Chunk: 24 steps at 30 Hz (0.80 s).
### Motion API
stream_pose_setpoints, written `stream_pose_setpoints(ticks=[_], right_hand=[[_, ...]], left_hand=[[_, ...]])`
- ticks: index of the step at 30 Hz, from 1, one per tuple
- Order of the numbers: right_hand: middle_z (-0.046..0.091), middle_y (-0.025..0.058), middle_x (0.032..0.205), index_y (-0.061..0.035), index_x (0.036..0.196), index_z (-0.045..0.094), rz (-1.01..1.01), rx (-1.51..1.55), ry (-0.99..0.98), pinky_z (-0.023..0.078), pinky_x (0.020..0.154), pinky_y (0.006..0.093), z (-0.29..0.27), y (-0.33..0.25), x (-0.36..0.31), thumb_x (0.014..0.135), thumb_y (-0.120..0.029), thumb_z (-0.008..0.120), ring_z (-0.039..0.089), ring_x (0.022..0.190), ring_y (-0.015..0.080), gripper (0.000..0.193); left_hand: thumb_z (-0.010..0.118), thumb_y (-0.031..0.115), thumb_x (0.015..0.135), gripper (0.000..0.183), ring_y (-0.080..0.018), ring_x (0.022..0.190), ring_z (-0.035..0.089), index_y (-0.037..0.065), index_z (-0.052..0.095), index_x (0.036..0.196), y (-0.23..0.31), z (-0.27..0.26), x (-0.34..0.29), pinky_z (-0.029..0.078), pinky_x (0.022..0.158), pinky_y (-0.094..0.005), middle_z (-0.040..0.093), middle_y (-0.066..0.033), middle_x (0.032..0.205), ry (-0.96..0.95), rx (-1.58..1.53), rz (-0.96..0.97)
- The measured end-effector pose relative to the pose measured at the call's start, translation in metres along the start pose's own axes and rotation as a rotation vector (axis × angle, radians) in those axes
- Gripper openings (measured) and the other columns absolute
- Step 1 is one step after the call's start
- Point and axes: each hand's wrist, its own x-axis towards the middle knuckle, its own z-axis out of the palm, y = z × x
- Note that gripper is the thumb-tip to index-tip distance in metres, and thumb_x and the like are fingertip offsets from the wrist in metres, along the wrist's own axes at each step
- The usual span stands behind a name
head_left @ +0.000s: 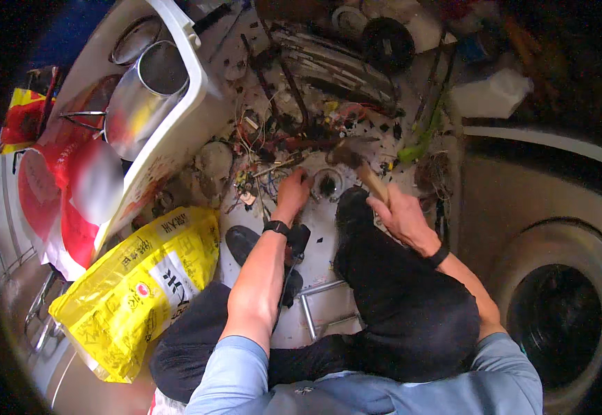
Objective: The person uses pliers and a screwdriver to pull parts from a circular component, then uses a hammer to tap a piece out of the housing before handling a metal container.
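Observation:
A hammer [372,181] with a light wooden handle is gripped in my right hand [406,218]. Its dark head is raised over the littered floor, just beyond a round metal piece [338,187] with a dark hole in its middle. Left of that piece is my left hand [293,196], held low with its fingers curled together. Whatever the left fingers hold, if anything, is too small to make out. Around it lie tangled wires [249,183] and small scraps of mixed colours.
A large white bin [197,76] with metal pots [124,114] stands at the left, above a yellow printed bag [124,311]. An appliance with a round door [557,318] is at the right. Metal strips [335,59] and a dark disc [388,45] lie farther off.

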Motion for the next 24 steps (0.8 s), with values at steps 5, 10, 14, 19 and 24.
stream_pose_setpoints(ticks=[5,10,14,19,24], right_hand=[[0.066,0.0277,0.078,-0.0013,0.106,0.052,-0.123,0.090,0.231,0.052,0.061,0.0552,0.029,0.021,-0.016,0.096,-0.034,0.068,0.066,0.072,0.0488,0.038],[0.067,0.0254,0.077,-0.0031,0.102,0.050,-0.129,-0.185,-0.143,0.053,0.060,0.0554,0.060,0.064,-0.005,0.096,-0.040,0.067,0.066,0.071,0.0470,0.041],[0.066,0.0275,0.079,-0.0014,0.104,0.050,-0.064,-0.054,-0.006,0.052,0.062,0.0568,0.020,0.024,0.001,0.098,-0.041,0.065,0.065,0.074,0.0496,0.043],[0.066,0.0264,0.078,-0.0027,0.104,0.054,-0.170,0.145,0.229,0.052,0.063,0.0554,0.018,0.012,-0.004,0.093,-0.038,0.071,0.065,0.075,0.0499,0.040],[0.067,0.0253,0.079,-0.0042,0.106,0.055,-0.083,-0.179,-0.246,0.052,0.063,0.0557,0.080,0.087,-0.018,0.094,-0.033,0.068,0.066,0.074,0.0489,0.033]], left_hand=[[0.066,0.029,0.091,0.028,-0.0470,0.097,0.066,0.004,0.067,0.105,-0.006,-0.004,0.012,0.052,0.081,-0.0523,0.070,-0.0253,0.101,-0.070,-0.073,0.039],[0.066,0.029,0.090,0.026,-0.0458,0.096,0.067,0.006,0.069,0.102,-0.004,0.003,0.007,0.052,0.081,-0.0514,0.071,-0.0239,0.098,0.009,-0.047,0.131],[0.067,0.029,0.089,0.027,-0.0457,0.094,0.067,0.006,0.071,0.104,-0.012,-0.007,0.011,0.053,0.080,-0.0518,0.071,-0.0239,0.096,-0.062,-0.068,0.044],[0.069,0.027,0.088,0.026,-0.0455,0.092,0.068,0.006,0.071,0.104,-0.010,-0.009,0.016,0.053,0.079,-0.0516,0.072,-0.0231,0.096,-0.071,-0.088,0.097],[0.071,0.026,0.087,0.028,-0.0452,0.094,0.067,0.004,0.070,0.104,-0.010,0.002,0.010,0.053,0.081,-0.0509,0.072,-0.0220,0.097,0.022,-0.032,0.249]])
